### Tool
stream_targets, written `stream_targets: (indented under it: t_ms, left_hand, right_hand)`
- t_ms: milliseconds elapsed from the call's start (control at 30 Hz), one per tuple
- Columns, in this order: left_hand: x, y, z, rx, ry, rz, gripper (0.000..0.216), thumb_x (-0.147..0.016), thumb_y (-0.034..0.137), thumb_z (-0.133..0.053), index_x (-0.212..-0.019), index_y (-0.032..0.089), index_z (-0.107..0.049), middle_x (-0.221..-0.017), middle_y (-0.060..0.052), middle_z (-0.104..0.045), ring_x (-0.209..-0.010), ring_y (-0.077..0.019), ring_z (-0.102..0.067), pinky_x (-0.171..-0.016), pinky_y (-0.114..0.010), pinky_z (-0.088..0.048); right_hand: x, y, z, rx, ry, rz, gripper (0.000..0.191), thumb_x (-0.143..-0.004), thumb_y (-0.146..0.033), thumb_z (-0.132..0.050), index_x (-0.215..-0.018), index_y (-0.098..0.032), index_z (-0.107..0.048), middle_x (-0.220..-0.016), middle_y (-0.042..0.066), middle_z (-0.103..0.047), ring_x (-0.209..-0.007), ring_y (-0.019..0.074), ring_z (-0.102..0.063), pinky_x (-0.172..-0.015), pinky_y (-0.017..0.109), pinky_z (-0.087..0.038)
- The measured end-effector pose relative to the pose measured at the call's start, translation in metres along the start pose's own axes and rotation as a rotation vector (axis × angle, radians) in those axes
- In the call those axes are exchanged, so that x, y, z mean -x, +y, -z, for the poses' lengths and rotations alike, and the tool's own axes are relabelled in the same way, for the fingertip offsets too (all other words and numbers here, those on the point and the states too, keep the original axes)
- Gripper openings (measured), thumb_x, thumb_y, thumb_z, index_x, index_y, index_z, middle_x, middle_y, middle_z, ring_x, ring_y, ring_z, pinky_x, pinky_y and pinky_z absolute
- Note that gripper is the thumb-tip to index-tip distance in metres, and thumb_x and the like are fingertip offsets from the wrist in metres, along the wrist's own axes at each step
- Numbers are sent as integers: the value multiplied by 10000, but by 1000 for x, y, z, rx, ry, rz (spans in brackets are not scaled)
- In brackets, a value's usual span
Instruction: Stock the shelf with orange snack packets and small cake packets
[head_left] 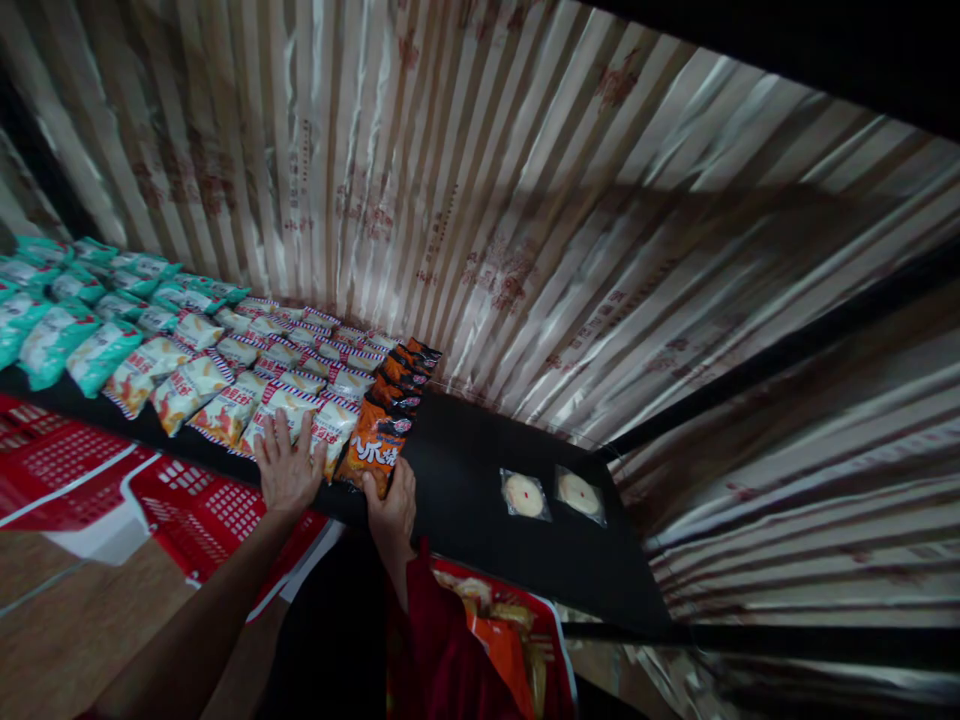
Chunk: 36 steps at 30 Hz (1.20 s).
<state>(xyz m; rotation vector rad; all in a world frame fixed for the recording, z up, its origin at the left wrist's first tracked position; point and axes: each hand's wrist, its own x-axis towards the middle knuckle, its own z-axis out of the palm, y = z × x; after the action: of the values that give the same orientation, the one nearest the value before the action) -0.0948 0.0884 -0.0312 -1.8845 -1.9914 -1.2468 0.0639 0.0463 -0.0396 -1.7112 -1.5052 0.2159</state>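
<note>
My left hand (287, 468) lies flat with fingers spread on the front packets of a white and red striped snack row (296, 398) on a black shelf (465, 470). My right hand (392, 510) grips the lower edge of the front orange snack packet (375, 445), which heads a row of orange packets (401, 375) running back along the shelf. The right arm wears a dark red sleeve (442, 650).
Teal packets (60, 320) and more white packets (172, 375) fill the shelf's left. Two clear-wrapped round cakes (551, 493) lie on the bare right part. Striped cloth (525, 200) hangs behind. Red baskets (187, 500) sit below; one basket (510, 640) holds packets.
</note>
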Motion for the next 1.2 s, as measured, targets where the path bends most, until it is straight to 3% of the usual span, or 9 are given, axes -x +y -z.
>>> stream_targets:
  t_ms: [267, 533, 733, 867, 1067, 1200]
  left_hand:
    - [1, -2, 2, -27, 25, -25, 617, -896, 356, -442, -1451, 223, -208, -1554, -101, 86, -1410, -357, 54, -1089, -628, -101]
    - [3, -3, 0, -39, 72, -34, 572, -896, 353, -460, -1428, 267, -270, -1556, -95, 88, -1407, -374, 43, -1072, -647, -111]
    - [5, -4, 0, -39, 141, -76, 603, -888, 311, -483, -1437, 275, -237, -1558, -124, -1, -1407, -380, -22, -1065, -652, -136]
    - [10, 13, 2, -11, 164, -218, 684, -868, 290, -515, -1453, 300, -159, -1561, -104, 0, -1405, -379, -61, -1070, -641, -159]
    - [22, 51, -5, 93, 59, -443, 745, -835, 311, -539, -1466, 244, -149, -1559, -110, -38, -1401, -371, -109, -1089, -573, -207]
    - [25, 56, -13, 107, 44, -531, 748, -843, 270, -515, -1472, 204, -116, -1556, -118, -75, -1405, -336, -129, -1101, -531, -220]
  right_hand:
    - [2, -4, 3, -11, 16, 5, 519, -841, -447, -520, -1241, -118, -485, -1212, 160, -568, -1149, 257, -505, -957, 389, -428]
    - [3, -2, 6, -76, 23, 15, 553, -828, -467, -537, -1248, -110, -487, -1235, 167, -551, -1166, 257, -506, -979, 396, -426]
    - [4, -2, 11, -165, 26, 7, 452, -888, -429, -442, -1236, -148, -508, -1238, 142, -550, -1178, 234, -498, -995, 402, -414]
    - [3, 0, 13, -257, 46, -42, 373, -906, -393, -400, -1170, -169, -539, -1213, 128, -557, -1163, 218, -503, -993, 405, -417]
    - [5, -1, 19, -426, 85, -90, 212, -867, -348, -451, -972, -198, -556, -1083, 96, -571, -986, 183, -578, -749, 292, -533]
    - [5, -3, 22, -410, 60, -82, 167, -826, -308, -486, -933, -205, -563, -950, 66, -588, -882, 181, -590, -670, 275, -526]
